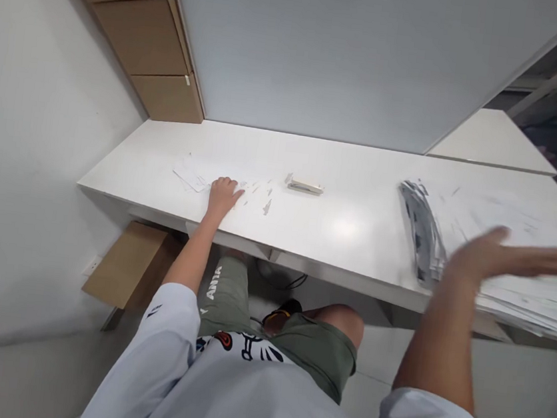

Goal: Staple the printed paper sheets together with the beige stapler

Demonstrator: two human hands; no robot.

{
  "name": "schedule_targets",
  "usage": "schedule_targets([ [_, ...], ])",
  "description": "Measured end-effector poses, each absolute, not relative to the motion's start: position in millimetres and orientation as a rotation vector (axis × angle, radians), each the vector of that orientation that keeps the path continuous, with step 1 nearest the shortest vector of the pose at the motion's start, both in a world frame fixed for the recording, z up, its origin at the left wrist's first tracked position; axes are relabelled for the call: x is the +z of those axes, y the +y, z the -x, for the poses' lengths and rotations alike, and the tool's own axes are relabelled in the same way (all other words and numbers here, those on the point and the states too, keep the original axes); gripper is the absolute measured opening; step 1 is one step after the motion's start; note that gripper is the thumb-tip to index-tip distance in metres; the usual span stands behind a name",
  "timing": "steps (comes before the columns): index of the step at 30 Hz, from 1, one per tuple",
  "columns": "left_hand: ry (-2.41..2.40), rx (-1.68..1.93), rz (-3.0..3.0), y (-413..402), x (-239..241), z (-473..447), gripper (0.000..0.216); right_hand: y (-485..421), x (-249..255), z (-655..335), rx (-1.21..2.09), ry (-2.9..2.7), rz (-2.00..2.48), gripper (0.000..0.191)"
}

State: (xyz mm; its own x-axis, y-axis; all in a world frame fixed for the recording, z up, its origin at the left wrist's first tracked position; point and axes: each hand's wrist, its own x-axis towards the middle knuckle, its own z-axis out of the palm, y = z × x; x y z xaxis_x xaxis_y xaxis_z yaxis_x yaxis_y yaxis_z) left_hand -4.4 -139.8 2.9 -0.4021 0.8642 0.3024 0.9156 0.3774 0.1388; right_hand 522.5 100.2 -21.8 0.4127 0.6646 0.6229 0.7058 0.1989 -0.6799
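Behind the desk: a large pale grey upright panel [321, 53] closes off the far side of the glossy white rectangular desk [245, 146].
Boxes: three brown cardboard boxes [164, 42] are stacked at the far left corner; one more brown cardboard carton [126, 265] sits below the desk's left end.
Slim object: one narrow cream-coloured object [304, 186] lies mid-desk between the hands, well apart from both; its long axis runs left to right, the right end slightly nearer the person.
Paper pile: loose flat white paper sheets [534, 300] cover the desk's right end, their near edges along the front; too blurred to count.
Bundle: one long grey-and-white layered bundle [420, 228] lies along the pile's left side, its long axis running from far to near, near end angled right.
Scraps: several small torn whitish scraps [267, 206] lie just right of the left hand; too small to count surely.
Left hand [223, 196]: palm down on the desk, fingers loosely extended, thumb apart.
Right hand [519, 258]: blurred, fingers outstretched, over the sheets; contact cannot be told.
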Motion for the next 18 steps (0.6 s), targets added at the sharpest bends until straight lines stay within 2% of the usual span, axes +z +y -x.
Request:
schedule_targets([
  [4,-2.431,-0.45,1.812,-134,-3,15,0.065,83,-12,-372,0.186,-1.62,1.253,0.082],
  [8,-2.45,-0.519,1.855,-136,-8,17,0.054,72,-12,-259,0.331,-2.066,1.012,0.07],
  [13,-2.33,-0.602,1.921,-142,-13,14,0.039,63,-31,-221,0.373,-2.296,0.904,0.045],
  [18,-2.234,-0.655,1.967,-142,-13,12,0.032,60,-36,-229,0.418,-2.34,0.821,0.039],
])
